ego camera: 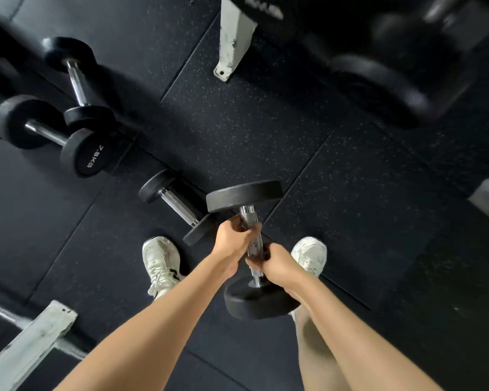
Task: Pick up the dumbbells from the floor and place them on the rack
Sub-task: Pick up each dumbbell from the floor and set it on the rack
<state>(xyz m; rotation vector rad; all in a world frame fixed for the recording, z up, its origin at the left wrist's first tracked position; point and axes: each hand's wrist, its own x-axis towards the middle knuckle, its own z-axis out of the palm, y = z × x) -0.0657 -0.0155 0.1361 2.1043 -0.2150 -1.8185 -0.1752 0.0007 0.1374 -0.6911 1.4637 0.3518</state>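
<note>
Held weight: the black round-headed dumbbell with a knurled chrome handle [244,196] is at the centre of the view, between the two white trainers [160,261]. It appears to be lifted clear of the black speckled rubber floor [266,122].
Long axis: it runs almost 12 to 6 o'clock. The far head points to 12 and the near head sits at 6, close to the person's legs.
Left hand: the left hand [232,239] wraps its fingers round the upper part of the handle, just under the far head.
Right hand: the right hand [275,262] clenches the lower part of the handle, just above the near head. The two hands nearly touch.
Key relation: the white-painted metal rack leg [232,38] stands well away at 12 o'clock, in line with the far head. The left hand is therefore the nearer one to it.
Blurred shapes: dark round forms at 1 to 2 o'clock are probably racked weights, but they are too smeared to tell.
Still on the floor: a second black dumbbell [178,205] lies just beside the held one at 10 o'clock, with its axis running 10 to 4. The 7.5 kg black dumbbell [47,134] and another black dumbbell [75,80] lie further off at 10 to 11 o'clock.
Step in hand: judged to be the carry towards the rack, far head first.
</note>
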